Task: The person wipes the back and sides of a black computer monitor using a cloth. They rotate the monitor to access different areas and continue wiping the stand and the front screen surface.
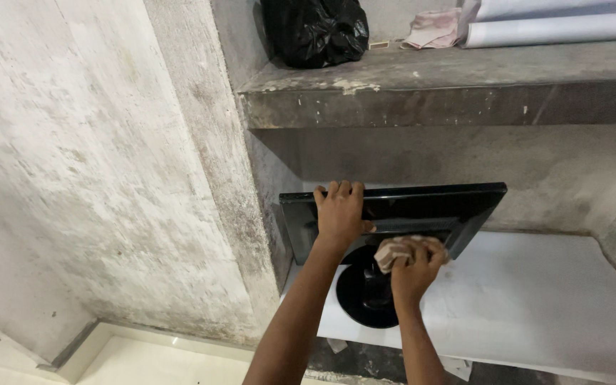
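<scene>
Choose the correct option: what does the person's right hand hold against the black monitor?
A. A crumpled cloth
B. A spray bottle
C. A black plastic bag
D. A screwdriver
A. The right hand presses a crumpled pinkish cloth against the lower part of the black monitor, while the left hand grips the monitor's top edge.

A white-covered lower shelf [536,299] is set in a grey concrete niche, and a black monitor [458,207] is carried on it by a round black base [354,303]. Above it, a bare concrete shelf [450,78] is loaded with a black plastic bag [315,28], a crumpled pinkish cloth [433,28] and white rolls [557,25].
</scene>
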